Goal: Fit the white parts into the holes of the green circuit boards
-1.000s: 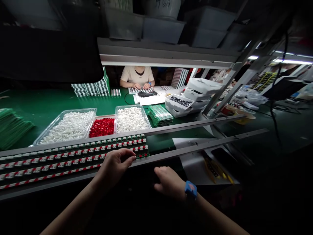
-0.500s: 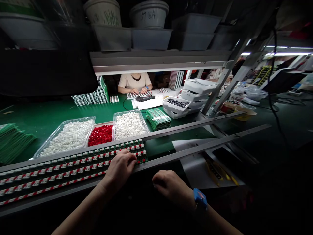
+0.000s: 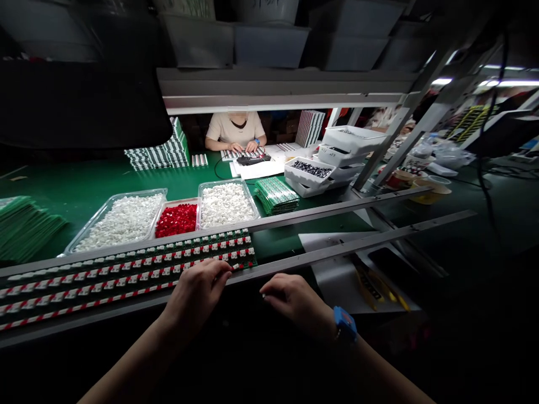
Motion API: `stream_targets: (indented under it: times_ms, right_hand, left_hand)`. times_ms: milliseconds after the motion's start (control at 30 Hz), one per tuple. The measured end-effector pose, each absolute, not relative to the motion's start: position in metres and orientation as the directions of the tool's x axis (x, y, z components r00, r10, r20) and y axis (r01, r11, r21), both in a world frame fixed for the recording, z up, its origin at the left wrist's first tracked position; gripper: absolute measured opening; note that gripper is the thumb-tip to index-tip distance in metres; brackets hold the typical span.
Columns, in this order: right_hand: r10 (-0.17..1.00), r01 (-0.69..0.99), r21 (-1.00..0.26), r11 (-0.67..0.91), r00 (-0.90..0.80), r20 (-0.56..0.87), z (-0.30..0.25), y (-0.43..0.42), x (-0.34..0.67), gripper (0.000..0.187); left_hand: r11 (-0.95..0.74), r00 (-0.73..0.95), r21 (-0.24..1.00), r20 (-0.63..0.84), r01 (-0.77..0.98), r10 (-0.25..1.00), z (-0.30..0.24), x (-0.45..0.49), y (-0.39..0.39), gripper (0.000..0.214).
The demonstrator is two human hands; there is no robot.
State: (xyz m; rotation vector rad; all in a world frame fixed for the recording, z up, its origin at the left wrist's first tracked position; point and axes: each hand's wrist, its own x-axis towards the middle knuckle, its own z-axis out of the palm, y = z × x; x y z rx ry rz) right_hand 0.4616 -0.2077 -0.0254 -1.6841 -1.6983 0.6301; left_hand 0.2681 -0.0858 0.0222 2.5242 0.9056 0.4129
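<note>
My left hand (image 3: 196, 293) is at the right end of long green circuit boards (image 3: 126, 273), which carry rows of small white and red parts. Its thumb and fingers are pinched close to a white piece (image 3: 236, 267) in the front row; whether they hold anything is hidden. To the right, off the boards, my right hand (image 3: 298, 303) pinches a small white piece (image 3: 264, 295) between thumb and finger. A blue wrist strap (image 3: 345, 321) is around the right wrist.
Metal rails (image 3: 320, 255) run along the boards. Behind them stand clear trays of white parts (image 3: 227, 203), a tray of red parts (image 3: 177, 220) and stacked green boards (image 3: 275, 195). White bins (image 3: 309, 174) are farther right. Across the bench sits a person (image 3: 236, 132).
The view has tilted, so the scene sits higher. At the front row's right end, a white piece now shows beside my left fingertips. The white piece in my right fingers is now clearer.
</note>
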Motion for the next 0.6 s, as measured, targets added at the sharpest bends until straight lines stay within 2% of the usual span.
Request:
stream_targets:
  times_ms: [167,267,400,600]
  right_hand:
    - [0.978,0.650,-0.756,0.079,0.095,0.184,-0.017,-0.206,0.468,0.015]
    - [0.969,0.667,-0.741,0.078,0.124,0.214,-0.013,-0.201,0.470,0.015]
    - [0.957,0.740,-0.672,0.029,0.173,0.231,-0.009,-0.189,0.469,0.010]
    - [0.962,0.909,-0.416,-0.001,0.114,0.247,-0.001,-0.167,0.466,0.010]
  left_hand:
    - [-0.707,0.838,0.472,-0.147,0.527,0.526,0.000,0.244,-0.109,0.019]
    - [-0.694,0.792,0.386,-0.238,0.608,0.562,-0.022,0.239,-0.119,0.022]
    - [-0.685,0.772,0.364,-0.204,0.631,0.602,-0.042,0.236,-0.122,0.024]
    - [-0.591,0.780,0.629,-0.040,0.505,0.624,-0.052,0.229,-0.119,0.015]
